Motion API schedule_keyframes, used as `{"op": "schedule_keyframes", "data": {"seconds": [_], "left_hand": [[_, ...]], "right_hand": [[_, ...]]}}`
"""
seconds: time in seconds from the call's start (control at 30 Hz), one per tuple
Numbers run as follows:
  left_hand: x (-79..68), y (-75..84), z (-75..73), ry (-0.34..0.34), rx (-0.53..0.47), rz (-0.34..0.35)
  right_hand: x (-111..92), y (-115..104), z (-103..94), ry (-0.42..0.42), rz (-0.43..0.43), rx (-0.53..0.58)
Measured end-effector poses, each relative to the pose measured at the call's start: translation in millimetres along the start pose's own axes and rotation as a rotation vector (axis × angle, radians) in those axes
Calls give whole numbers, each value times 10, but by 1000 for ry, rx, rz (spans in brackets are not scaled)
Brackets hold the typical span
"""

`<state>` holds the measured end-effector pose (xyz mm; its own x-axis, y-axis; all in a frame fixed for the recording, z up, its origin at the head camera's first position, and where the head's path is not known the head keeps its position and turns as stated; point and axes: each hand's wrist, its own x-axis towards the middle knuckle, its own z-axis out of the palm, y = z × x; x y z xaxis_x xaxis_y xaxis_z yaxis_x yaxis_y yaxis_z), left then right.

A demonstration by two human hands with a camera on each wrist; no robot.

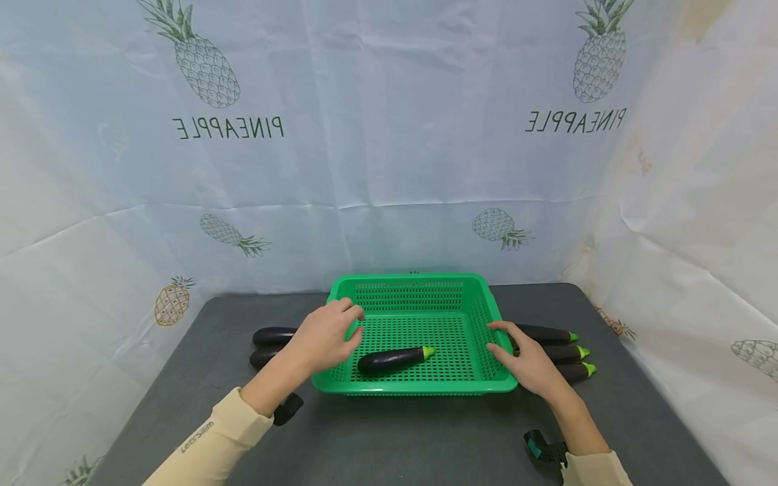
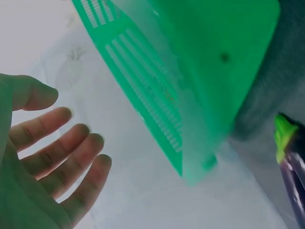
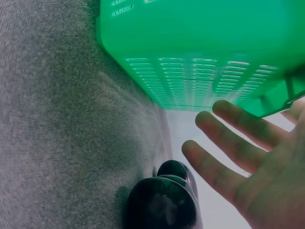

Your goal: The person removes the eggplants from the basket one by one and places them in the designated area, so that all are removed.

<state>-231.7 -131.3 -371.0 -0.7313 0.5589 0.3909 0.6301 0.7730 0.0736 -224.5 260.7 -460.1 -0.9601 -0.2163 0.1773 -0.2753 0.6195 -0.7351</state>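
Note:
A green plastic basket [image 1: 419, 387] with slotted walls stands on the dark table, and one eggplant [image 1: 392, 360] lies inside it, green stem end to the right. My left hand [image 1: 325, 337] hovers over the basket's left rim, fingers loosely bent and nothing between them. In the left wrist view its fingers [image 2: 71, 162] are spread apart, away from the basket wall [image 2: 224, 57]. At the right rim is my right hand [image 1: 525, 358], thumb and fingertips right by the edge. The right wrist view shows its fingers [image 3: 233, 138] extended and parted beside the outer wall [image 3: 200, 43].
Three eggplants [image 1: 568, 354] lie side by side right of the basket, partly behind my right hand. Left of it are two more eggplants [image 1: 272, 336], partly covered by my left arm. A pineapple-print curtain [image 1: 413, 169] hangs behind the table [image 1: 395, 439].

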Motion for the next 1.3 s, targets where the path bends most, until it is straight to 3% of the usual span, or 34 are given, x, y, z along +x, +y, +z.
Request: {"op": "schedule_keyframes", "data": {"seconds": [0.3, 0.53, 0.77, 1.0, 1.3], "left_hand": [[127, 193, 108, -95, -23, 39], [198, 320, 197, -181, -12, 31], [289, 419, 286, -251, 18, 67], [368, 514, 430, -376, 68, 36], [403, 516, 611, -413, 118, 5]], "right_hand": [[3, 12, 0, 1, 8, 2], [-1, 9, 6, 1, -1, 1], [6, 15, 5, -3, -4, 8], [4, 13, 1, -3, -3, 10], [7, 21, 2, 0, 0, 7]]}}
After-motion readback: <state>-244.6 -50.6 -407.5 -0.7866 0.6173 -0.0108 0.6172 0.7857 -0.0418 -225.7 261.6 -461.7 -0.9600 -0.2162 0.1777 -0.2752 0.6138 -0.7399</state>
